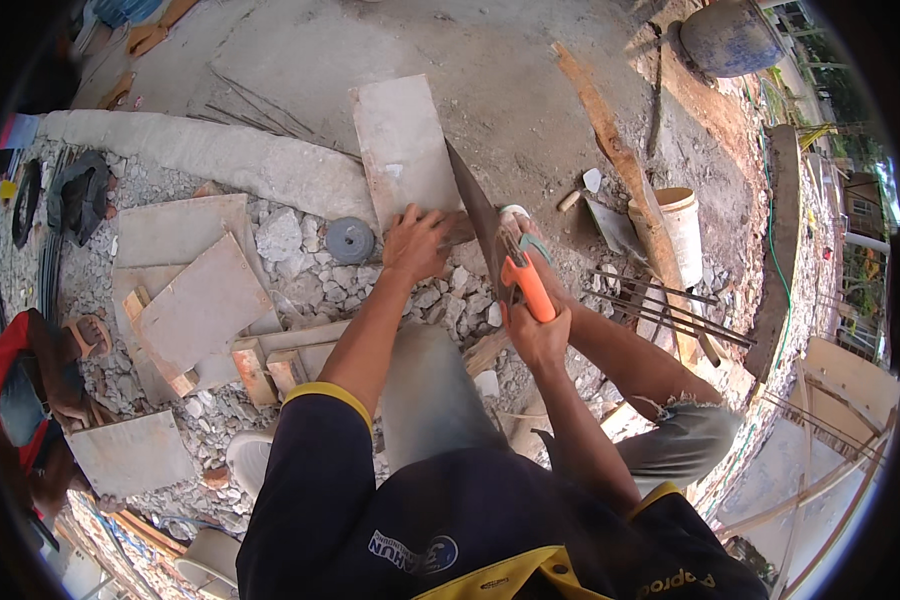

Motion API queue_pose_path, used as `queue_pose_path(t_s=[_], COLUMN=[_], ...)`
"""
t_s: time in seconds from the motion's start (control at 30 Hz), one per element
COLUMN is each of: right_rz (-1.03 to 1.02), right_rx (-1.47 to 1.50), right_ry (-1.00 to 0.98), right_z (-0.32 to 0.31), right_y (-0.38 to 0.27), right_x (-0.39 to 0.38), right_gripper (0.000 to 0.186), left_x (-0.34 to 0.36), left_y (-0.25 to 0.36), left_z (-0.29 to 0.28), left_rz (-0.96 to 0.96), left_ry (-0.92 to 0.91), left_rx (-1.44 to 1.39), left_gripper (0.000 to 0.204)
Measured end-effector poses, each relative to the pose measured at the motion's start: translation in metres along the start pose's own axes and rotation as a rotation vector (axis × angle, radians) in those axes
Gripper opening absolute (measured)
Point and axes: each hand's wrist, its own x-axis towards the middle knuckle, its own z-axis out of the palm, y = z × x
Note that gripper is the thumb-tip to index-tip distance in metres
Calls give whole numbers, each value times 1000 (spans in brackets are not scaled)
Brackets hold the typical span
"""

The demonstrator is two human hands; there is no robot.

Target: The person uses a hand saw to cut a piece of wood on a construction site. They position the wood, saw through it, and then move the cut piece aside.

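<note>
A handsaw (482,215) with an orange handle is in my right hand (540,335), its fingers wrapped round the grip. The dark blade points away from me and lies along the right edge of a pale, flat board (402,145). My left hand (415,242) rests on the board's near end, fingers spread over its surface. My sandalled foot (525,238) is just right of the blade, partly hidden by the saw handle. A grey roll (350,240) lies left of my left hand. What supports the board underneath is hidden.
Broken rubble (330,290) surrounds me. Stacked boards (205,310) with wood battens lie left, near another person (30,400) in red. A long concrete beam (220,150) runs beyond. Right are a rough plank (620,160), a white bucket (682,230) and protruding steel bars (670,310).
</note>
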Motion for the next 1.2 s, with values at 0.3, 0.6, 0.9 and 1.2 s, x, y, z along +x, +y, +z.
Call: queue_pose_path(t_s=[0.3, 0.6, 0.9, 1.2], right_rz=[312, 154, 141, -13], right_rx=[287, -21, -53, -182], right_ry=[-534, 44, 67, -35], right_z=[-5, -29, -14, 20], right_y=[-13, -64, -33, -18], right_x=[60, -88, -52, 14], right_gripper=[10, 28, 20, 19], left_x=[4, 3, -4, 0], left_y=[1, 4, 2, 2], left_z=[-4, -2, 2, -4], left_rz=[-38, -48, -12, -112], left_ry=[-124, -82, 1, -183], left_rx=[7, 27, 40, -2], left_gripper=[54, 52, 56, 56])
